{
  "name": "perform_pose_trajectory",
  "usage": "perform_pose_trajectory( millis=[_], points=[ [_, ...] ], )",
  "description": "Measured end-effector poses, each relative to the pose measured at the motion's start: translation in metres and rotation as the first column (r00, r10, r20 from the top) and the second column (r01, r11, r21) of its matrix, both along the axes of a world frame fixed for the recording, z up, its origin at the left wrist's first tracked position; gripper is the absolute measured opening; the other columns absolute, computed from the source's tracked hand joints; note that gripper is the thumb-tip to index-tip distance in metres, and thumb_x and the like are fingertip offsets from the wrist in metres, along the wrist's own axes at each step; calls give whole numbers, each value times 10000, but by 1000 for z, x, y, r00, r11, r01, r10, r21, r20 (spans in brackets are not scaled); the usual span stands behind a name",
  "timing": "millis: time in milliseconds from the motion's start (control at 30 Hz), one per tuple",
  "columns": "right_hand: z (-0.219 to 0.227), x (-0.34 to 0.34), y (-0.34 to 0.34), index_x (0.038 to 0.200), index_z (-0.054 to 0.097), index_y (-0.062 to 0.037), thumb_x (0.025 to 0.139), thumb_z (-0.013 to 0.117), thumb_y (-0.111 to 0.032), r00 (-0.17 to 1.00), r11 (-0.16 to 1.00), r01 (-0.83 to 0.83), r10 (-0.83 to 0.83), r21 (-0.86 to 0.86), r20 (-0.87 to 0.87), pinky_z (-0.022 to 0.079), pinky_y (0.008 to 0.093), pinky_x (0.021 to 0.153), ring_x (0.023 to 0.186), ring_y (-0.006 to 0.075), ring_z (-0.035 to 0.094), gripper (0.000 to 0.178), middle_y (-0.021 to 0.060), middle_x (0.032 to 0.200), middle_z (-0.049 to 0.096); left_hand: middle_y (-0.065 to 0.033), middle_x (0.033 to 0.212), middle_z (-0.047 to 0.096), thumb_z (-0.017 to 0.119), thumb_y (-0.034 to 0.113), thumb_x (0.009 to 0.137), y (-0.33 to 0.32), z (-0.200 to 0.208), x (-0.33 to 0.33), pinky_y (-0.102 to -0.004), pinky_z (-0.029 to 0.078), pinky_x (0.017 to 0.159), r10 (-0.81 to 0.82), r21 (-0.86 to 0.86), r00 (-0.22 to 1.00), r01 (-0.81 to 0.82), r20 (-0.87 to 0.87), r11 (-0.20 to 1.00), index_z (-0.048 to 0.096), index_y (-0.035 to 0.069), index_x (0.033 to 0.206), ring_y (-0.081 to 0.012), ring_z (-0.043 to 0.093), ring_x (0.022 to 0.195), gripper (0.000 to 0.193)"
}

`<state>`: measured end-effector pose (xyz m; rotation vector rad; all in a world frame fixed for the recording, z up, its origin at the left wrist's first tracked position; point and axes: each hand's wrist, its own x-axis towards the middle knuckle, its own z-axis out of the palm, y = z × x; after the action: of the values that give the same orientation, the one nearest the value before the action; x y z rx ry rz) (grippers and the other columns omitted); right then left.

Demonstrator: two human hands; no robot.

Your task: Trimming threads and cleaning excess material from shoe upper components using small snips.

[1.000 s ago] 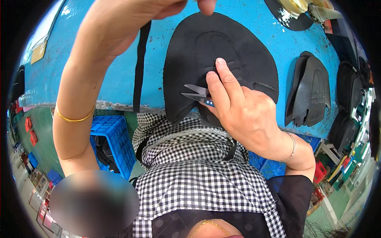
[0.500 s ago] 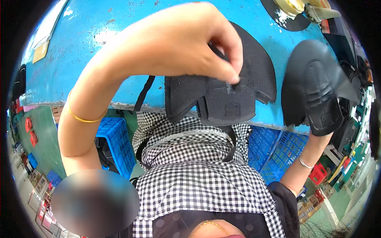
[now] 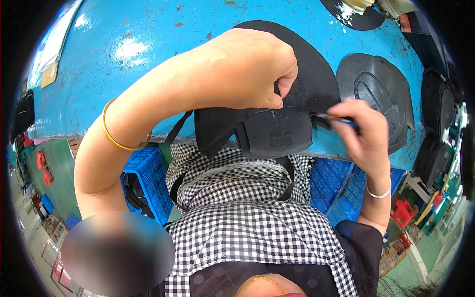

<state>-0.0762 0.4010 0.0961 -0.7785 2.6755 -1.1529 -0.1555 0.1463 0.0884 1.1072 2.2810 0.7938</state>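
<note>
So the black panel (image 3: 277, 131) lies on the blue table (image 3: 163, 24), close to the front edge. The left hand (image 3: 257, 69) arches over it, fingers curled, thumb drawn in near the fingertips; can't tell if it's pinching anything. The right hand (image 3: 363, 133) is closed around a small metal-tipped tool (image 3: 324, 117) (scissors, I reckon) near the panel's right edge. It's blurry, so I can't tell if the blades are apart.

My 2 cents: steady the panel with the left hand first, and bring the tool in slowly. Watch that metal tip, both for scratching the surface and for nicking your left fingers, since the 2 hands sit pretty near each other. And mind the black strap (image 3: 179, 128) under the left forearm, your sleeve-side elbow could drag it.
</note>
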Motion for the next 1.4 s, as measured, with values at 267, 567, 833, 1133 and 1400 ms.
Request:
perform_pose_trajectory(
  millis=[267,567,833,1133,1400],
  points=[
    [-3,-23,-22,874,575,-105,789,718,-121,947,919,-295,317,262,-47,487,375,555,682,253,638,167,42,728,590,-135,763,680,747,214,755,-18,6,-19,-387,530,711,21,16,993,-20,-118,1000,689,23,781,-305,672,757,201],
    [-2,-22,-36,940,605,-65,781,731,-57,974,927,-158,203,339,-101,510,356,608,730,268,671,203,68,804,658,-150,712,648,629,177,794,-14,-2,-16,-404,518,727,16,4,987,-15,-162,1000,639,12,739,-319,636,693,174],
    [3,-29,-32,966,572,-99,890,692,-294,989,941,-3,53,338,-139,487,401,565,688,277,659,241,69,750,653,-127,694,626,580,168,826,-19,0,-19,-421,497,762,-45,10,995,46,-85,999,642,35,786,-306,622,701,151],
    [13,-22,-43,935,620,-69,847,724,-176,998,974,-10,23,228,-55,502,347,601,719,261,676,173,86,805,666,-90,700,644,630,159,850,-32,-5,-16,-327,485,624,191,311,974,-220,123,924,694,14,881,-204,604,647,161],
    [-11,29,-94,1092,667,-41,791,714,-178,887,824,100,180,557,-426,492,262,486,569,110,600,334,147,1211,685,16,740,644,679,128,942,-47,28,-24,-157,383,510,259,449,749,-596,609,666,700,18,1018,-24,546,572,136]
  ],
)
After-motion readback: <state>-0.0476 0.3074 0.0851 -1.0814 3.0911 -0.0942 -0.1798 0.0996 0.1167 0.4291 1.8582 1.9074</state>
